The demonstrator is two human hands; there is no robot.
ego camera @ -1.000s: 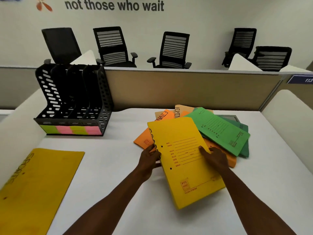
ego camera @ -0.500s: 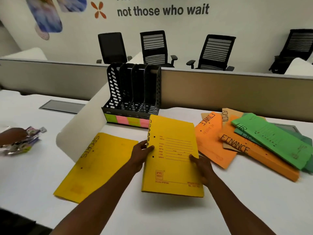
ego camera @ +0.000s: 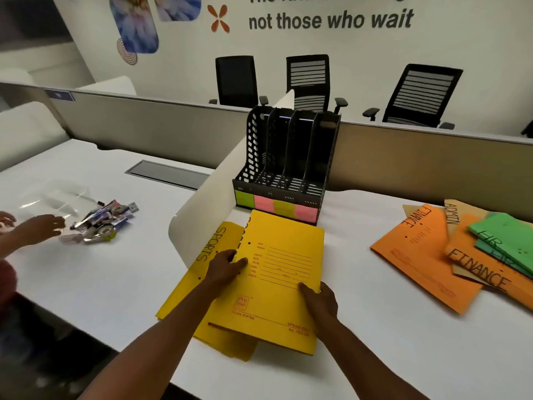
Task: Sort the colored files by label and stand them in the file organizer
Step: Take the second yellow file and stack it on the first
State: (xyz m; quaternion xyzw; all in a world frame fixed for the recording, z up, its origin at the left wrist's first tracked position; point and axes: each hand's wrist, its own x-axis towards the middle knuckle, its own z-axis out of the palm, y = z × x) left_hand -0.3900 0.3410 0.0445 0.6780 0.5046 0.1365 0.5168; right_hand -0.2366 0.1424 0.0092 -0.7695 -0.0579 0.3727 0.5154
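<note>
Black file organizer [ego camera: 284, 166] stands empty; hands [ego camera: 227, 268] grip yellow file [ego camera: 277, 287].

both hands [ego camera: 227, 268] hold a yellow file [ego camera: 284, 272] over the sports file [ego camera: 215, 249]

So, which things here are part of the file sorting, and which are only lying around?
Part of the job:
- yellow file, held by left hand and right hand
- SPORTS file under it
- orange FINANCE files
- green HR files
- brown ADMIN file
- black file organizer

Lying about:
- pile of wrappers
- office chairs
</note>
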